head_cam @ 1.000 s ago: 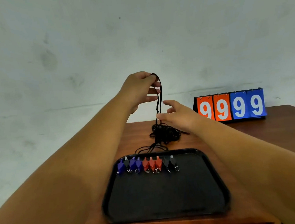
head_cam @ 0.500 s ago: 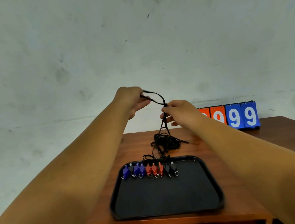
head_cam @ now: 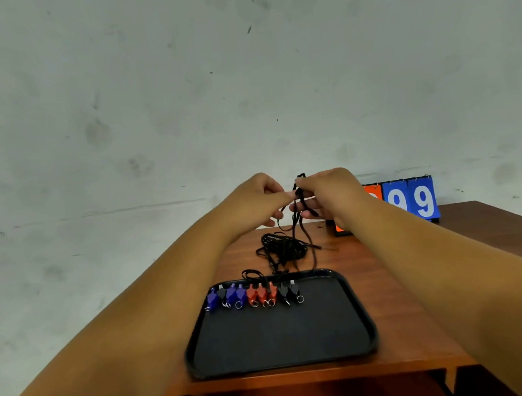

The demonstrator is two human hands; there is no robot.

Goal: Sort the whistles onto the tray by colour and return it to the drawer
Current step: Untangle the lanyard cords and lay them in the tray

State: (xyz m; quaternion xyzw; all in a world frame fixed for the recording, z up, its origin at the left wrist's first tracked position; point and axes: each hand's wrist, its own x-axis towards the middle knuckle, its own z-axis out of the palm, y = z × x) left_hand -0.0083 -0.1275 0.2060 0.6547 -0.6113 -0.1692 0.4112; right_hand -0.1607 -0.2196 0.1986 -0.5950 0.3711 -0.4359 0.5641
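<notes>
A black tray lies on the wooden table near its front edge. Along the tray's far side stands a row of whistles: blue whistles at the left with one black among them, red whistles in the middle, black whistles at the right. Behind the tray lies a tangle of black cords. Both hands are raised above that tangle and close together. My left hand pinches a black cord. My right hand grips the same bundle of cords, which hangs down to the pile.
A flip scoreboard with orange and blue number cards stands at the back right of the table, partly hidden by my right hand. A pale wall rises behind. The table's front edge is just below the tray.
My two hands have come together above the cord pile. The right hand has closed round the hanging cords, and the view has dropped a little.
</notes>
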